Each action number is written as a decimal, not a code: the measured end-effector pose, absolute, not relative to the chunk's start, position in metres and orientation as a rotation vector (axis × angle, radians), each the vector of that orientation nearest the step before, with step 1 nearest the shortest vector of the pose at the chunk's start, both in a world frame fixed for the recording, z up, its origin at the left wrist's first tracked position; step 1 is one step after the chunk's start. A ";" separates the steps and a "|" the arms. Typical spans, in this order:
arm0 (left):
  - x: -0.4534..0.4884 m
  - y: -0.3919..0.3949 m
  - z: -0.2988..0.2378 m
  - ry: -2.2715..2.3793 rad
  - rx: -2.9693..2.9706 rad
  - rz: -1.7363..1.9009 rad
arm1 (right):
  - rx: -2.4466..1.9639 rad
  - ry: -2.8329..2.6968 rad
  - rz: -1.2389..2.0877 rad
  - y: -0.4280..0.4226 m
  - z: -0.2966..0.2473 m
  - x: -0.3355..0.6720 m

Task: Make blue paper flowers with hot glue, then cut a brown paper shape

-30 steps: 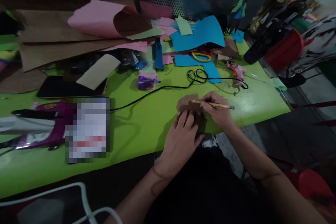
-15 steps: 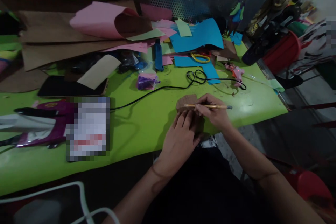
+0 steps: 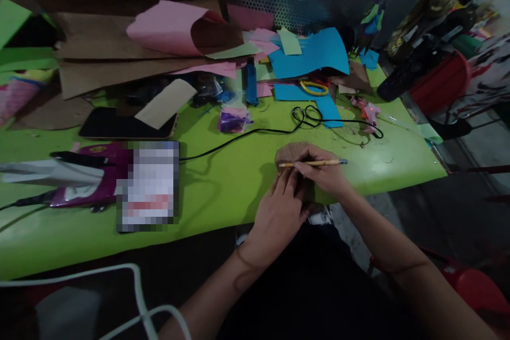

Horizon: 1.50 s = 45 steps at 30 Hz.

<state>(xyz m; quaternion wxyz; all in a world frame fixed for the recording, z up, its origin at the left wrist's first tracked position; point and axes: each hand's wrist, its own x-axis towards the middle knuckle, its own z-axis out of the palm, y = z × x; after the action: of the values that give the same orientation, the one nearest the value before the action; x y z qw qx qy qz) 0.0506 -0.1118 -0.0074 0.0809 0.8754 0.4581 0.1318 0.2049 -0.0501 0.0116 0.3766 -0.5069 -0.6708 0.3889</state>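
My right hand (image 3: pixel 322 172) pinches a light wooden pencil (image 3: pixel 324 162) with a grey end, which lies nearly level over a small brown cardboard piece (image 3: pixel 287 153). The pencil's tip points left, close to my left fingertips. My left hand (image 3: pixel 282 202) rests flat on the near part of the cardboard, fingers stretched forward. Both hands are side by side at the near edge of the green table (image 3: pixel 223 186), and they cover much of the cardboard.
A pink glue gun (image 3: pixel 370 114) with a black cord lies right. Behind are a blue box cutter (image 3: pixel 251 82), yellow-handled scissors (image 3: pixel 314 88), blue paper (image 3: pixel 314 53) and brown cardboard sheets (image 3: pixel 119 74). Left lie a dark phone (image 3: pixel 103 123) and a screen device (image 3: pixel 149 186).
The view has shifted slightly, so things on the table appear farther right. The pencil has tilted a little, its tip now nearer my left fingertips. Both hands stay on the cardboard.
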 end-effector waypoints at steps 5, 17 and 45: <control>0.048 -0.112 -0.010 1.357 2.636 0.467 | -1.385 -1.661 0.834 -0.052 0.013 0.221; 0.048 -0.112 -0.008 1.370 2.653 0.469 | -1.391 -1.514 0.789 -0.060 0.020 0.233; 0.049 -0.121 -0.011 1.406 2.622 0.500 | -1.358 -1.681 0.962 -0.064 0.017 0.209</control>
<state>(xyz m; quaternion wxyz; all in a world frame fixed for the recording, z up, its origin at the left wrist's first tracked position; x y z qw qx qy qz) 0.0487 -0.1207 -0.0112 0.0625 0.8674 0.4652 0.1653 0.2094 -0.0639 0.0171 0.3782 -0.5315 -0.6578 0.3766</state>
